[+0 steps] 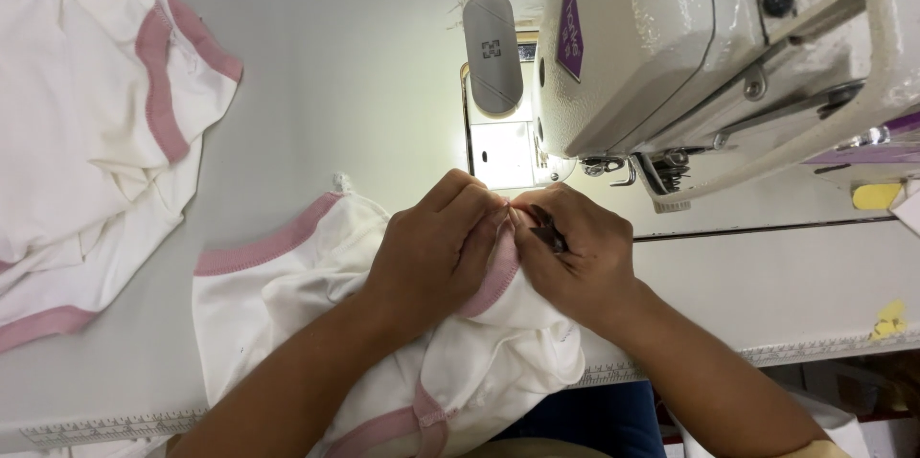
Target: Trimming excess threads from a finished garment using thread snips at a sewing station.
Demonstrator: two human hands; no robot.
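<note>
At the far left of the desk [364,65] lies a heap of white garments [77,113] with pink bands, loosely folded over one another and running off the edge of view. Nothing here serves as a container; the heap simply rests on the bare pale surface.

Moving right, a white garment [287,305] with a pink ribbed trim [264,247] lies bunched at the front edge of the desk, partly hanging over it toward the person's lap. Its cloth is soft, creased and cream-white, and the pink band runs as a long strip slanting up from the lower left toward the hands, then curves down between them. A second stretch of pink shows low down near the desk's edge.

The left hand [431,252] sits on top of the garment, fingers curled and pinched on the fabric at the trim. Touching it, the right hand [575,257] is closed on the same fold, with a small dark tool [548,233] between its fingers; what kind of tool I cannot tell.

Just beyond the hands a lit metal plate [503,156] gleams under a grey lamp [494,51] on a blue neck. To the right stands the cream sewing machine [690,46], its head looming over the desk.
</note>
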